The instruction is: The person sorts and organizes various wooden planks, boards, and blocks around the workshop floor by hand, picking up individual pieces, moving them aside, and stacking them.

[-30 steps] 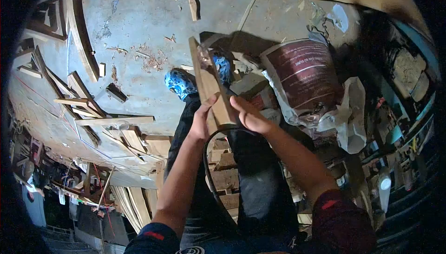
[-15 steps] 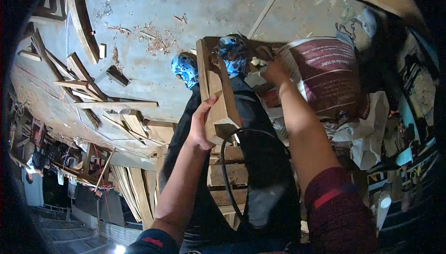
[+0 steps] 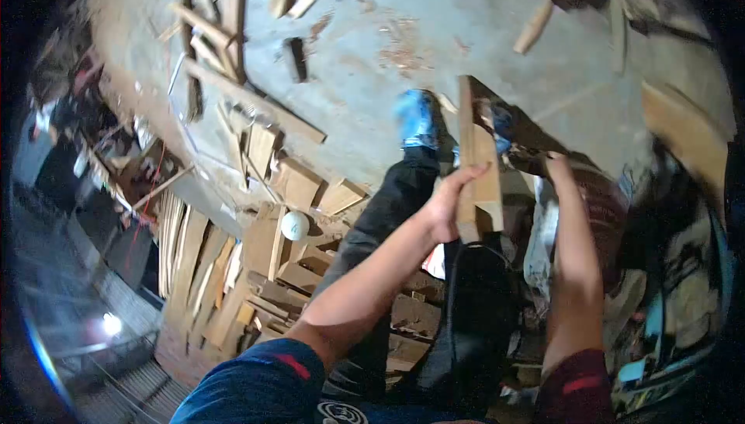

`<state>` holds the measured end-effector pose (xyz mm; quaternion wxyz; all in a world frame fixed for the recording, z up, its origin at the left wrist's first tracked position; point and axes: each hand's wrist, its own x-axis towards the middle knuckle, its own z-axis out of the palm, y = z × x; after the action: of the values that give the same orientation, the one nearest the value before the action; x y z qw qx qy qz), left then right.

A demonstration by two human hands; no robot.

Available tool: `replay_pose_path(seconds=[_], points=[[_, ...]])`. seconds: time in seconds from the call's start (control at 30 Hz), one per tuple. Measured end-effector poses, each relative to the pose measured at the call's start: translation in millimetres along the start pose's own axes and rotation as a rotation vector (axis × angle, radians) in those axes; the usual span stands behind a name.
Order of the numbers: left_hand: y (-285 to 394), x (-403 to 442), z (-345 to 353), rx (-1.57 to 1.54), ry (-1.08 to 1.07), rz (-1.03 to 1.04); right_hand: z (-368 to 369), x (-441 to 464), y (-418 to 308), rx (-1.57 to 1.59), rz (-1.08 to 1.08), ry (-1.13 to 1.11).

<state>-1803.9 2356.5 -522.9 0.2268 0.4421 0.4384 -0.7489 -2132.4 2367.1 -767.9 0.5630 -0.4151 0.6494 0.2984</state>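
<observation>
My left hand [image 3: 450,203] is closed around the near part of a long wooden workpiece [image 3: 486,164], which looks like boards set side by side. The piece stretches away from me above my legs, its far end near my blue-patterned shoes [image 3: 417,117]. My right hand [image 3: 556,166] is to the right of the workpiece, apart from it, beside a printed sack [image 3: 609,207]. Its fingers look curled at a dark object [image 3: 529,162], blurred and too dark to name. A thin black hose or cable [image 3: 500,252] curves near the workpiece's close end.
Wood offcuts [image 3: 260,102] and shavings [image 3: 407,51] litter the concrete floor ahead and to the left. Stacked boards [image 3: 194,261] and a pale round object [image 3: 295,225] are at the left. A curved wooden panel [image 3: 683,129] stands at the far right.
The view has swung left, so the scene shifts right in the picture. My left hand still grips the workpiece. My right hand stays right of it, near the sack.
</observation>
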Motion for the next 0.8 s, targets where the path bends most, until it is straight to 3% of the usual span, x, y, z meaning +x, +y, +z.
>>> replay_pose_path(seconds=[0.07, 0.13, 0.17, 0.23, 0.27, 0.33, 0.37, 0.43, 0.47, 0.57, 0.67, 0.8], points=[[3, -11, -4, -0.123, -0.158, 0.019, -21, -54, -85, -0.049, -0.09, 0.227], [6, -26, -4, -0.2, -0.228, 0.059, -31, -93, -152, -0.206, -0.182, 0.308], [7, -30, -7, -0.231, -0.276, 0.088, -37, -115, -188, -0.011, -0.212, 0.172], [10, -41, -12, -0.206, -0.347, 0.123, -27, -146, -234, 0.435, -0.006, -0.056], [9, -47, -16, -0.19, -0.354, 0.143, -38, -178, -274, 0.549, 0.134, -0.389], [6, -68, -20, -0.252, -0.456, 0.162, -16, -191, -284, 0.842, 0.202, -0.681], [7, -82, -21, -0.35, -0.538, 0.146, -12, -203, -293, 0.935, 0.135, -0.664], [9, -112, -26, -0.383, -0.616, 0.197, -11, -246, -341, 1.093, -0.025, -0.876], [10, -129, -27, -0.406, -0.658, 0.217, -6, -244, -332, 1.101, 0.097, -0.674], [9, -168, -35, -0.434, -0.65, 0.306, 0, -290, -376, 0.918, 0.067, -0.397], [5, -192, -50, -0.505, -0.893, 0.273, 6, -313, -410, 0.87, -0.017, -0.413], [21, -221, -53, -0.491, -0.901, 0.269, 2, -344, -465, 0.863, -0.02, -0.526]])
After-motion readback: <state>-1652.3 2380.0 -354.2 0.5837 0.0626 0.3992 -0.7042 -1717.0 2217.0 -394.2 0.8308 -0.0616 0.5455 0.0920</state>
